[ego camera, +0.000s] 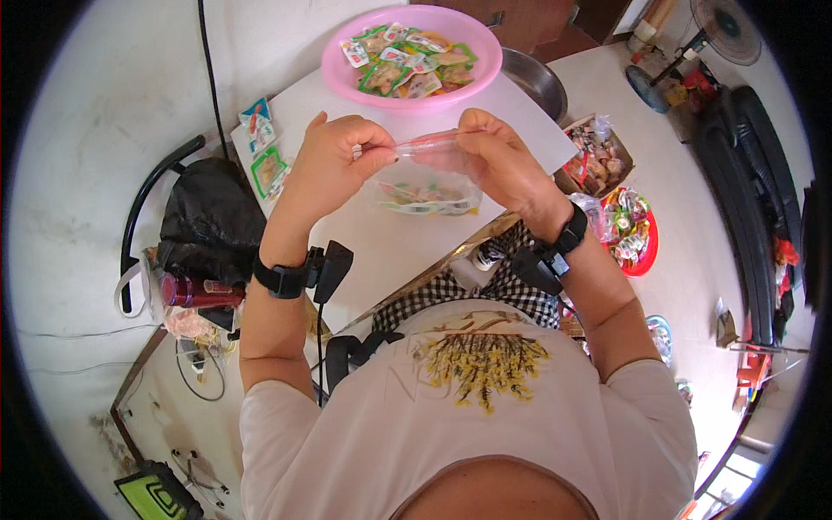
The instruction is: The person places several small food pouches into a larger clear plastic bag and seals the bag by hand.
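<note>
Between my hands hangs a clear plastic zip bag (pixel 429 188) with a red line along its top edge and a few small food packets inside its lower part. My left hand (pixel 344 162) pinches one top corner between thumb and fingers. My right hand (pixel 504 156) grips the other top corner. The bag is over the white table (pixel 351 260). Beyond it, a pink plastic basin (pixel 331 81) holds many small sealed food packets with green edges.
Loose packets (pixel 268 170) lie at the table's left edge. Right of the table are a metal basin (pixel 543 81), a cardboard box of packets (pixel 624 166) and a red basin (pixel 650 257). A black bag (pixel 205 214) and a maroon flask (pixel 195 291) stand at the left.
</note>
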`<act>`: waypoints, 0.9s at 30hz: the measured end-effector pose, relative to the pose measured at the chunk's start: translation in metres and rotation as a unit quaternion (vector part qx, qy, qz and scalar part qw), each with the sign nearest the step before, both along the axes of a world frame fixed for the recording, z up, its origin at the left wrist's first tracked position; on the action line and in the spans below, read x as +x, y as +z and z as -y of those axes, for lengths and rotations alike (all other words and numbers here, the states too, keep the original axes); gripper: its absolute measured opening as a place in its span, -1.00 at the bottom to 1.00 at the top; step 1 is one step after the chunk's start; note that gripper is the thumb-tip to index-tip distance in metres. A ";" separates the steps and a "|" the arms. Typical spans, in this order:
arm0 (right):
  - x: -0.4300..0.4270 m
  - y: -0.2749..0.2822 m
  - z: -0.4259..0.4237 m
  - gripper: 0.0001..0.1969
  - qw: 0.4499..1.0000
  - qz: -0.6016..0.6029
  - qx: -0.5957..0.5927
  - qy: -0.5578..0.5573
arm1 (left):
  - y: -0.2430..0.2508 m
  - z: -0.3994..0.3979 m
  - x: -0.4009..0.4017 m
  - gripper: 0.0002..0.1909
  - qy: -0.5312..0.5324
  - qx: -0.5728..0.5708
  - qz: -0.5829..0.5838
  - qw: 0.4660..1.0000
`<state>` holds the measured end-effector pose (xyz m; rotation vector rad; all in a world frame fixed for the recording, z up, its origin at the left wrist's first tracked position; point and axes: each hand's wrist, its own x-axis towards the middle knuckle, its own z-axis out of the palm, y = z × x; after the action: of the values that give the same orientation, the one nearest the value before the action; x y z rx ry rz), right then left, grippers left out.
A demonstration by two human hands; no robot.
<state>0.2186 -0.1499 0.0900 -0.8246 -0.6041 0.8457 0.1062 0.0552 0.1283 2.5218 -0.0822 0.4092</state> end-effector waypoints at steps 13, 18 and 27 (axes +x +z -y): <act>0.002 0.004 0.023 -0.92 0.990 0.117 -0.071 -0.023 | -0.021 -0.010 -0.031 -0.93 0.006 -0.190 0.013 0.982; 0.003 0.000 0.027 -0.91 0.993 0.106 -0.045 -0.027 | -0.052 -0.011 -0.031 -0.95 0.009 -0.283 0.073 0.956; 0.024 -0.009 0.036 -0.87 0.985 0.157 -0.063 -0.045 | -0.061 0.002 -0.020 -0.91 -0.089 -0.607 0.130 0.779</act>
<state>0.2429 -0.1857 0.0811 -1.1043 -0.7899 0.6806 0.0866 0.0532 0.0673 1.1502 -0.1121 0.5025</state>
